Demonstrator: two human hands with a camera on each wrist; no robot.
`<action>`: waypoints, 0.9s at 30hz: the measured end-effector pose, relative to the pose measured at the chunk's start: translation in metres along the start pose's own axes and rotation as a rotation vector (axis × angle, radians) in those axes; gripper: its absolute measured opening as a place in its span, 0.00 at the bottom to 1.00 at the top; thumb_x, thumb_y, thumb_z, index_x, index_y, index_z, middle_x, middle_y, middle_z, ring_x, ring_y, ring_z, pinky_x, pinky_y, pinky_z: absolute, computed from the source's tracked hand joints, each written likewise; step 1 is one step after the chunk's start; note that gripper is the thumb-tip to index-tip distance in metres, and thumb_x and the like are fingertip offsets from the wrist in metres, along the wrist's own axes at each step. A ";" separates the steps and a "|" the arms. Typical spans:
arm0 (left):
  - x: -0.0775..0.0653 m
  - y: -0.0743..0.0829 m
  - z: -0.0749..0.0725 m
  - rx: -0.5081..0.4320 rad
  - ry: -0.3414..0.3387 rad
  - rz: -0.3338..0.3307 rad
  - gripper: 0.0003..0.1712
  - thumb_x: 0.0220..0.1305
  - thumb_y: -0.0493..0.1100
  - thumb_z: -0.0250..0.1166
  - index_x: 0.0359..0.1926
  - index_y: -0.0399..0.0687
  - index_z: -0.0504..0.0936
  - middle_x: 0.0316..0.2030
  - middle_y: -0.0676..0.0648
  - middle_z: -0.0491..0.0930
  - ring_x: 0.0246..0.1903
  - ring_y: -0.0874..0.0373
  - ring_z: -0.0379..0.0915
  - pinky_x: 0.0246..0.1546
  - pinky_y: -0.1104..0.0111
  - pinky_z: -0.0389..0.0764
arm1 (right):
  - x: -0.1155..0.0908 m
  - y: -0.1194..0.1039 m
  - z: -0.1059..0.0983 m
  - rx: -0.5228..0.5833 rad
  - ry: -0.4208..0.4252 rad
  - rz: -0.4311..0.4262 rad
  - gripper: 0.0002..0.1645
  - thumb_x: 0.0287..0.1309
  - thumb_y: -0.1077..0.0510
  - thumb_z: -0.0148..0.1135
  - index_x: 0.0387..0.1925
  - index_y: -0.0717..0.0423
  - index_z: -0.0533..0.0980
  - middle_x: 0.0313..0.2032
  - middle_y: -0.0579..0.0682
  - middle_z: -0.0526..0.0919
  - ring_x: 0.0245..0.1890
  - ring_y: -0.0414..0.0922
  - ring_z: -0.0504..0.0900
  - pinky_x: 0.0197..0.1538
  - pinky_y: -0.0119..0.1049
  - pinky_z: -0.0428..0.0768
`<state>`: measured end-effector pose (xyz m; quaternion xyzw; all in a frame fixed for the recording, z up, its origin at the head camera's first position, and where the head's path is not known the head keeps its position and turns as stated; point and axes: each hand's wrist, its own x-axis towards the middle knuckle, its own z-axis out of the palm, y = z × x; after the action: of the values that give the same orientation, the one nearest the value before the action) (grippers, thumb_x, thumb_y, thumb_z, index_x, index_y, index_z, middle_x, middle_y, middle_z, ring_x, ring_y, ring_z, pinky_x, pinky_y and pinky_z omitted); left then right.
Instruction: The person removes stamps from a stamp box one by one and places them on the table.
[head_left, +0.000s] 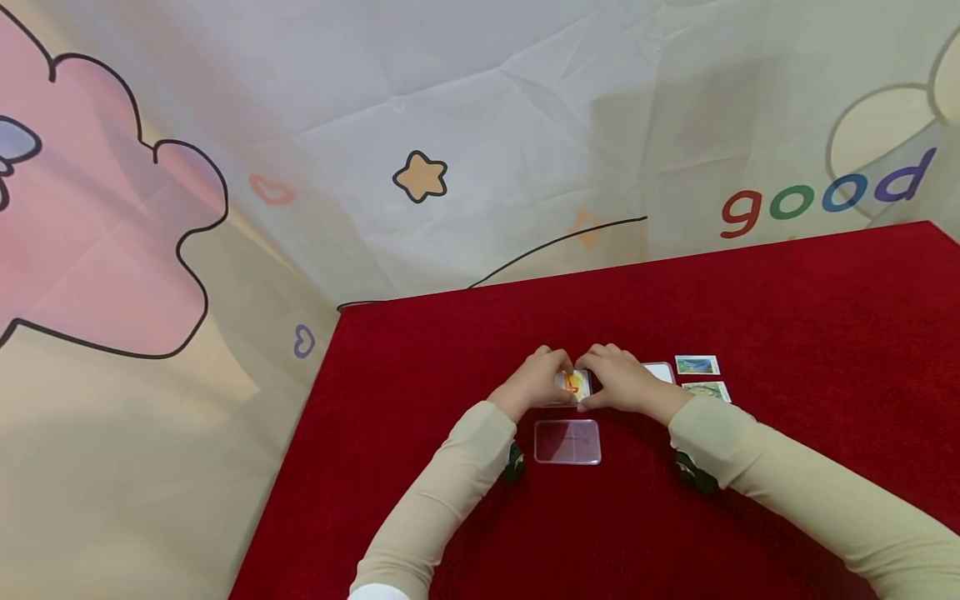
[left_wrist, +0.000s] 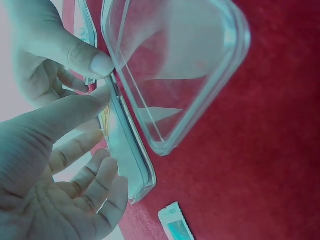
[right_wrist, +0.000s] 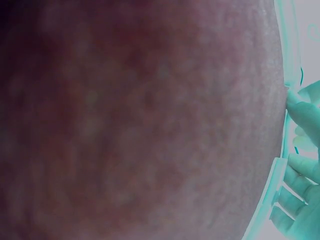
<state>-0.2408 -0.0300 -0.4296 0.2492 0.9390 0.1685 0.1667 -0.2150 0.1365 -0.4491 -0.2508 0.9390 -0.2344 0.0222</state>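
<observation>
My left hand (head_left: 536, 382) and right hand (head_left: 621, 382) meet over a clear plastic case (left_wrist: 131, 145) on the red cloth. An orange-and-white stamp (head_left: 576, 384) shows between them, over the case. The left thumb and forefinger pinch about the stamp, though their exact contact is partly hidden; the other left fingers are loosely bent. The right thumb and forefinger grip the right end of the case. Nearer to me lies a transparent lid (head_left: 567, 442), large in the left wrist view. A blurred close surface covers most of the right wrist view, with fingers (right_wrist: 302, 120) at its right edge.
Beyond the right hand, a second case (head_left: 661, 372) with a white inside is partly covered. Two stamps (head_left: 697, 365) lie right of it, one partly behind the sleeve. Another stamp (left_wrist: 176, 225) shows low in the left wrist view. Printed fabric (head_left: 480, 125) stands behind the table.
</observation>
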 end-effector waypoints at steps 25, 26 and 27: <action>0.002 -0.001 -0.003 -0.056 -0.015 -0.003 0.20 0.50 0.40 0.74 0.43 0.41 0.77 0.44 0.44 0.74 0.39 0.60 0.66 0.41 0.74 0.71 | 0.001 0.002 0.001 0.003 -0.005 -0.003 0.31 0.43 0.50 0.75 0.47 0.63 0.77 0.45 0.58 0.77 0.46 0.55 0.73 0.48 0.53 0.70; 0.002 -0.001 -0.003 -0.058 -0.010 0.002 0.20 0.50 0.40 0.74 0.43 0.41 0.77 0.44 0.44 0.74 0.39 0.60 0.66 0.40 0.74 0.71 | 0.001 0.002 0.001 0.004 -0.003 -0.005 0.31 0.43 0.50 0.75 0.47 0.63 0.77 0.45 0.58 0.77 0.46 0.55 0.73 0.48 0.53 0.70; 0.002 -0.001 -0.003 -0.061 -0.004 0.008 0.20 0.49 0.39 0.75 0.42 0.41 0.77 0.44 0.44 0.75 0.39 0.60 0.67 0.40 0.74 0.71 | 0.001 0.002 0.001 0.004 -0.003 -0.007 0.31 0.43 0.49 0.75 0.47 0.63 0.77 0.45 0.58 0.77 0.46 0.56 0.73 0.48 0.53 0.70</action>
<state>-0.2446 -0.0308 -0.4276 0.2483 0.9320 0.1974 0.1753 -0.2162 0.1373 -0.4509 -0.2545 0.9376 -0.2358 0.0234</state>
